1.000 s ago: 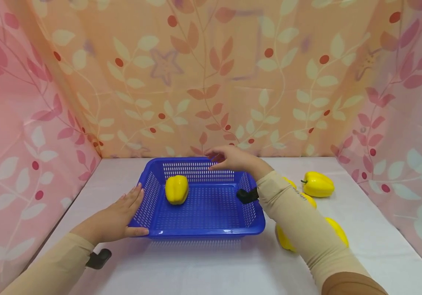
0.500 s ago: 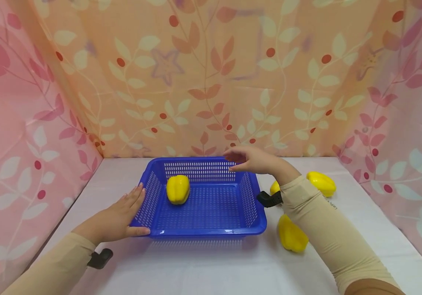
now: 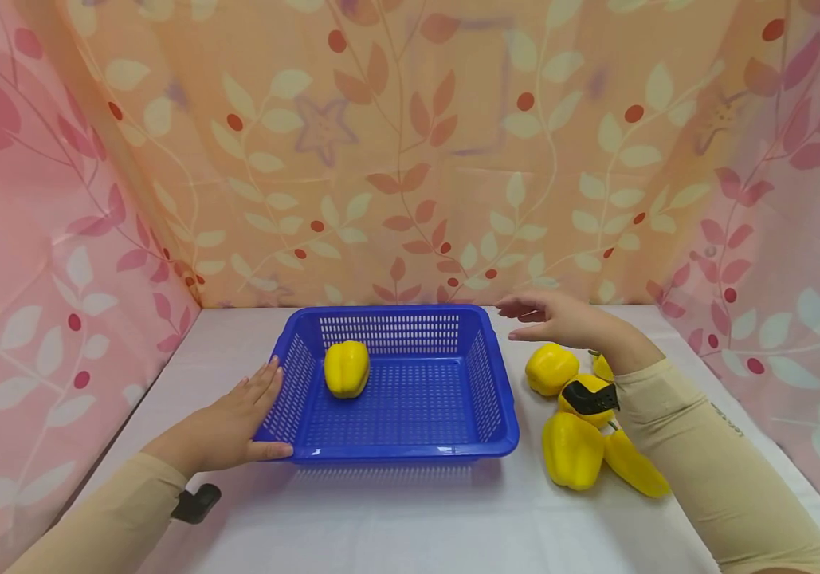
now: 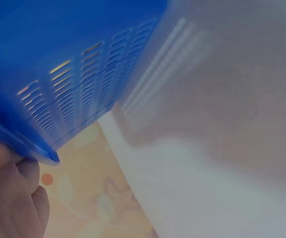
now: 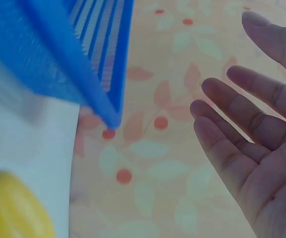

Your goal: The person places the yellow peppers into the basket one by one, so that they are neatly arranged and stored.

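Note:
A blue plastic basket with slotted walls stands mid-table in the head view, a yellow bell pepper lying toward its left side. My left hand rests on the basket's left rim, fingers straight and thumb along the front corner. To the right of the basket my right hand hovers with nothing in it; in the right wrist view its fingers are spread and loosely bent. Several yellow bell peppers lie below it: one at the back, one in front, others partly hidden by the right wrist and its black mount.
White cloth covers the table. Patterned curtains hang behind and on both sides. A dark mount sticks out from the left wrist.
My right hand has moved right, from over the basket to above the loose peppers, uncovering more of them. The left hand and the pepper in the basket keep their places.

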Action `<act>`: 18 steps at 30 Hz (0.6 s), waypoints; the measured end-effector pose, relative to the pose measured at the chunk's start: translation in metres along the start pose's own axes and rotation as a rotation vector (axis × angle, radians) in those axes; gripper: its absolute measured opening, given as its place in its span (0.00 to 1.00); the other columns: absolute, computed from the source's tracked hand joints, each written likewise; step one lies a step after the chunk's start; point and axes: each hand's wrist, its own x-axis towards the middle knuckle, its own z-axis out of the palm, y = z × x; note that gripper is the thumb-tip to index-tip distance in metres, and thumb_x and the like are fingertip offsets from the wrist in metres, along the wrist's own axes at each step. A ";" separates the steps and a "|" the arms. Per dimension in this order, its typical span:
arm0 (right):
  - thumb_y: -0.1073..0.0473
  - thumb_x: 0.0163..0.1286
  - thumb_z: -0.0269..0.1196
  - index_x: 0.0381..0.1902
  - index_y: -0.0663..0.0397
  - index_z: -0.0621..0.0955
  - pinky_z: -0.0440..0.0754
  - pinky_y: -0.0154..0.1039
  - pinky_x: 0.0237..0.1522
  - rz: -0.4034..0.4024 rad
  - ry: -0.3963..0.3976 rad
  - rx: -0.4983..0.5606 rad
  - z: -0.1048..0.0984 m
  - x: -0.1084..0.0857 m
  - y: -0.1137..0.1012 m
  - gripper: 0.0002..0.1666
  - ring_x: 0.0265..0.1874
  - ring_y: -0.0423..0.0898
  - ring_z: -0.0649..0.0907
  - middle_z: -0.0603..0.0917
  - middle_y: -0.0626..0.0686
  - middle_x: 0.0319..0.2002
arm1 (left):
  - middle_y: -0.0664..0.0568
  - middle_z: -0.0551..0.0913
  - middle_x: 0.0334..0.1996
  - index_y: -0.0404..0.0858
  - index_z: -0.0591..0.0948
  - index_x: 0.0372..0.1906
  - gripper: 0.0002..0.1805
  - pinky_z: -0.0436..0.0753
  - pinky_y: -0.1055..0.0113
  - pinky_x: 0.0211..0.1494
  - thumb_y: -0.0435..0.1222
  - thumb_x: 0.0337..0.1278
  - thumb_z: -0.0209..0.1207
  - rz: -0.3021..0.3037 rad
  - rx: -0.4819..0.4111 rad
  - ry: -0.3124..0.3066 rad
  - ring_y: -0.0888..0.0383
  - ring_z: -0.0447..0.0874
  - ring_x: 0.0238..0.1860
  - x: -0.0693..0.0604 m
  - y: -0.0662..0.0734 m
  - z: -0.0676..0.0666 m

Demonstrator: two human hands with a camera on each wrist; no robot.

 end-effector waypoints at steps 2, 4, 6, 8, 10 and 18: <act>0.52 0.60 0.64 0.60 0.54 0.71 0.71 0.52 0.56 0.002 0.006 -0.013 -0.003 -0.007 0.004 0.31 0.55 0.54 0.75 0.76 0.56 0.54 | 0.35 0.43 0.70 0.26 0.49 0.69 0.61 0.51 0.43 0.67 0.68 0.42 0.52 -0.002 0.006 0.000 0.39 0.44 0.69 0.000 0.000 0.000; 0.51 0.61 0.63 0.61 0.54 0.70 0.71 0.53 0.56 0.005 0.009 -0.011 -0.006 -0.015 0.009 0.32 0.55 0.55 0.74 0.76 0.57 0.54 | 0.35 0.43 0.70 0.26 0.49 0.69 0.61 0.51 0.43 0.67 0.69 0.42 0.52 -0.002 0.010 0.000 0.39 0.44 0.69 0.000 0.000 0.000; 0.51 0.61 0.63 0.61 0.54 0.70 0.72 0.53 0.55 0.015 0.013 -0.014 -0.008 -0.022 0.013 0.31 0.55 0.55 0.75 0.76 0.56 0.54 | 0.35 0.43 0.70 0.26 0.49 0.69 0.61 0.51 0.44 0.67 0.69 0.43 0.51 -0.003 0.013 -0.001 0.39 0.44 0.69 -0.001 0.000 0.000; 0.51 0.61 0.63 0.60 0.54 0.70 0.73 0.53 0.54 0.028 0.016 -0.014 -0.011 -0.029 0.018 0.31 0.55 0.55 0.74 0.76 0.56 0.54 | 0.35 0.43 0.70 0.26 0.49 0.69 0.61 0.51 0.43 0.67 0.69 0.43 0.51 -0.004 0.011 -0.003 0.38 0.44 0.69 -0.001 0.000 0.000; 0.50 0.61 0.63 0.60 0.53 0.71 0.74 0.52 0.53 0.049 0.019 -0.017 -0.013 -0.036 0.021 0.30 0.55 0.55 0.75 0.76 0.55 0.55 | 0.35 0.43 0.70 0.27 0.49 0.69 0.61 0.51 0.43 0.67 0.69 0.42 0.51 -0.007 0.007 -0.004 0.38 0.44 0.69 -0.001 0.001 -0.001; 0.49 0.60 0.63 0.58 0.53 0.73 0.74 0.51 0.53 0.081 0.040 -0.072 -0.017 -0.061 0.035 0.30 0.54 0.54 0.76 0.77 0.55 0.55 | 0.36 0.43 0.70 0.27 0.49 0.69 0.60 0.51 0.44 0.67 0.69 0.42 0.51 -0.008 0.011 0.000 0.39 0.44 0.69 -0.001 0.000 0.000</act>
